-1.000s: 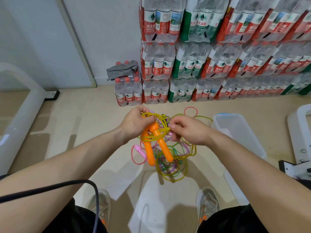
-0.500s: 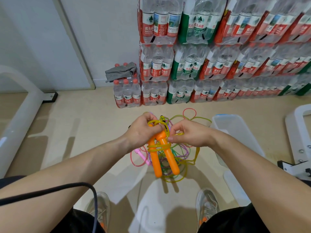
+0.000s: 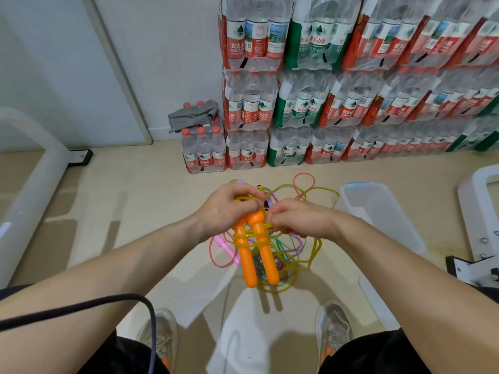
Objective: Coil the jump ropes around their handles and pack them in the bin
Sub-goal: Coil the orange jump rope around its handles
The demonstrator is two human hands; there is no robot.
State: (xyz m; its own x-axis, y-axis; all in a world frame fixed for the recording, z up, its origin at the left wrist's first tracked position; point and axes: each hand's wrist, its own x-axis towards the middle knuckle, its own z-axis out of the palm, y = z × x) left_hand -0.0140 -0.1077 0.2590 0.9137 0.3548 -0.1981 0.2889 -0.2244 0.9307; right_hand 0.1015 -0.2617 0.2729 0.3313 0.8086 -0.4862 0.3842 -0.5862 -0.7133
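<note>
Two orange handles (image 3: 256, 255) hang side by side left of the bin (image 3: 399, 225), lifted above the floor (image 3: 135, 211), rounded ends down. The left hand (image 3: 229, 209) grips their upper ends, fingers curled over the tops. The right hand (image 3: 294, 221), on the bin side of the handles and almost touching the left, pinches the yellow cord (image 3: 249, 237) where it leaves the wraps. A few turns of cord cross both handles just below the left hand, and the rest droops in loose loops beneath them. A pile (image 3: 290, 255) of other ropes, pink, purple and green, lies on the floor left of the bin, under the hands. Whether the yellow slack is caught in that pile I cannot tell. The bin looks empty from here.

The handles seem to be hard, smooth, light plastic, so the turns could slide along them if left slack. The cord looks like thin, springy plastic tube. It is probably light and pliant, but likely to uncoil the moment tension drops. The best hold is likely both handles squeezed together near the collars with one hand. The other hand would feed the cord taut close to the wraps. A thumb could then pin the last turn before the bundle goes across to the bin.
</note>
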